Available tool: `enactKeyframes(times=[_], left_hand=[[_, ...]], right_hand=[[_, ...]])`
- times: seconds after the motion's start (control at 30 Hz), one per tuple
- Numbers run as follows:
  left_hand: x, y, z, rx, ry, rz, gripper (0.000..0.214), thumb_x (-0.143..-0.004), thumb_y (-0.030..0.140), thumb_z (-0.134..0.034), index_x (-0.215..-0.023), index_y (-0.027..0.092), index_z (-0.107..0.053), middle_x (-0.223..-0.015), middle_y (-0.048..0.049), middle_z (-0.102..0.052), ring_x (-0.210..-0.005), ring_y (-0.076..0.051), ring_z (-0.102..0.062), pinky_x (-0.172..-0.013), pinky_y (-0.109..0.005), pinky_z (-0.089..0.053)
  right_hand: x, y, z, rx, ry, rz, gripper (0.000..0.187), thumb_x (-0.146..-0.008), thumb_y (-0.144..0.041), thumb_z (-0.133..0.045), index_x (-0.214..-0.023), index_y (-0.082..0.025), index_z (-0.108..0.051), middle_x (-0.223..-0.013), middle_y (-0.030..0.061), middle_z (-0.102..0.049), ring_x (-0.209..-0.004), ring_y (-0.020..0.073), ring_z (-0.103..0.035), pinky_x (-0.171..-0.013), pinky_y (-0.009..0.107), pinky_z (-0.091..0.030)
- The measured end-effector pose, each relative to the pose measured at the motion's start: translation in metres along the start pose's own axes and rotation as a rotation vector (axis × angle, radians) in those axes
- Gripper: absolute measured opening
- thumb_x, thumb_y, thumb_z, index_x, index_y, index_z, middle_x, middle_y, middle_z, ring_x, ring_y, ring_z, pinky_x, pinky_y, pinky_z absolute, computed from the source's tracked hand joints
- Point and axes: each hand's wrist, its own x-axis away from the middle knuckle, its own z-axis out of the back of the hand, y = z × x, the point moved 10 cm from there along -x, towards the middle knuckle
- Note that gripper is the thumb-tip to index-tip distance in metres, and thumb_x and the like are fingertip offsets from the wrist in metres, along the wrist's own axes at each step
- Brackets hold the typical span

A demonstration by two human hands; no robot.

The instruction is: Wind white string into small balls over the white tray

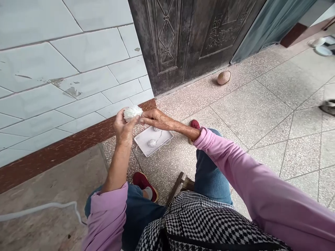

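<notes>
We've got a white fluffy tuft of thread (133, 113) held in our left hand (125, 129), strands fanned out past the grip. Our right hand (158, 119) reaches across, fingertips (141, 120) against the tuft's side. Below, a small white thread ball (152, 143) sits in a shallow white tray (162, 144), a thin strand (161, 136) trailing from it. A second ball (156, 129) sits just under our right wrist side, partly hidden.

White fibre bundle (133, 113): lower part hidden by left hand (125, 127). Red shoe (194, 124), far: largely hidden behind right forearm (180, 127). Checked bag (199, 223), near: cut off by bottom edge. White objects (323, 45), far right: cut off by edge, kind indeterminate.
</notes>
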Motion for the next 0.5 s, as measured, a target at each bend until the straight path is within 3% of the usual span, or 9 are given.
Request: enactKeyframes(times=[0.13,0.27,0.4,0.5], left_hand=[[0.008,0.002,-0.02,-0.131,-0.198,0.049,0.082,-0.058,0.055,-0.122,-0.125,0.026,-0.085,-0.12,-0.0086,-0.089,-0.116,-0.036,-0.085,-0.097,-0.042,-0.071],[0.025,0.001,-0.038,-0.084,-0.363,0.153,0.078,-0.061,0.056,-0.121,-0.126,0.023,-0.092,-0.113,-0.0095,-0.091,-0.097,-0.03,-0.084,-0.081,-0.037,-0.07],[0.037,0.002,-0.047,-0.002,-0.449,0.261,0.076,-0.066,0.056,-0.12,-0.13,0.022,-0.096,-0.118,-0.0114,-0.092,-0.097,-0.029,-0.085,-0.08,-0.035,-0.071],[0.044,0.0,-0.051,-0.012,-0.528,0.322,0.076,-0.069,0.058,-0.119,-0.13,0.019,-0.096,-0.116,-0.0129,-0.092,-0.098,-0.032,-0.086,-0.082,-0.038,-0.072]], right_hand=[[-0.001,-0.004,0.032,-0.025,0.118,-0.014,0.041,-0.131,-0.027,-0.08,-0.091,-0.02,-0.072,-0.084,0.0002,-0.066,-0.087,0.0181,-0.056,-0.081,0.03,-0.047],[-0.004,0.005,0.056,-0.095,0.194,0.023,0.051,-0.131,-0.033,-0.084,-0.085,-0.02,-0.065,-0.076,-0.0035,-0.056,-0.077,0.0148,-0.047,-0.072,0.029,-0.041],[-0.003,0.016,0.059,-0.155,0.181,-0.012,0.051,-0.132,-0.012,-0.074,-0.083,-0.02,-0.062,-0.075,-0.006,-0.051,-0.072,0.0116,-0.042,-0.069,0.027,-0.038],[-0.001,0.017,0.053,-0.172,0.16,-0.029,0.055,-0.129,-0.008,-0.078,-0.079,-0.022,-0.059,-0.073,-0.0063,-0.049,-0.071,0.0121,-0.04,-0.068,0.027,-0.038]])
